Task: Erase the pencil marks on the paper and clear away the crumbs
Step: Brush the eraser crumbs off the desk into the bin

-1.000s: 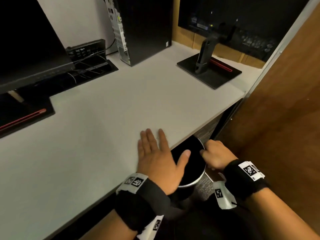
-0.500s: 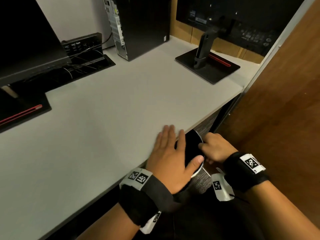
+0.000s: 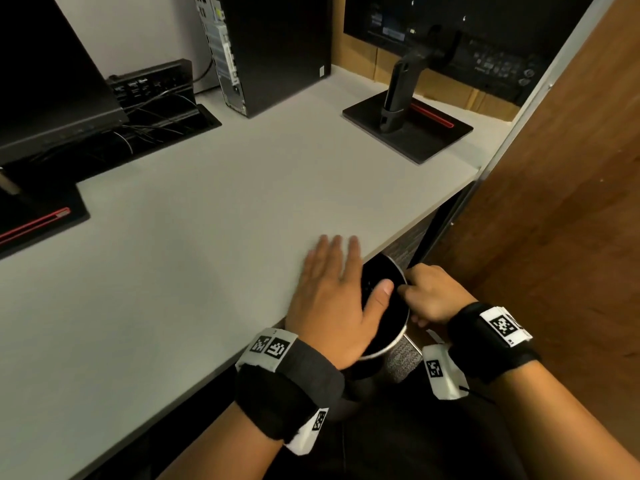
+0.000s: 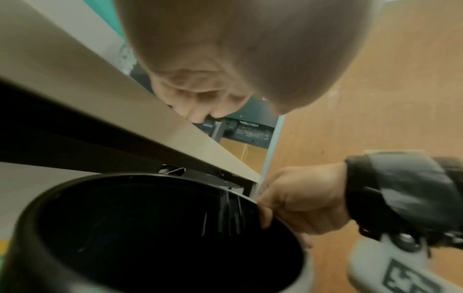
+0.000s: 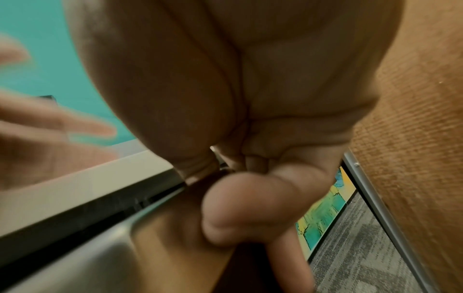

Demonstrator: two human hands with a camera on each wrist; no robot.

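A round bin [image 3: 384, 306] with a black inside and a pale rim is held just under the front edge of the grey desk [image 3: 207, 220]. My right hand [image 3: 427, 294] grips its rim at the right, thumb inside; in the left wrist view the right hand [image 4: 298, 200] pinches the bin [image 4: 150, 228] rim, and pale streaks fall into it. My left hand [image 3: 332, 289] lies flat on the desk edge with fingers straight and the thumb over the bin's mouth. No paper or eraser shows in any view.
A monitor stand [image 3: 408, 126] and a computer tower [image 3: 270, 50] stand at the desk's back. Another monitor [image 3: 45, 81] and a cable box [image 3: 156, 88] are at the left. A wooden panel [image 3: 571, 202] closes the right side. Patterned carpet [image 5: 363, 257] lies below.
My left hand has slid flat along the desk toward the front edge and to the right, over the bin. The right hand has kept hold of the bin rim.
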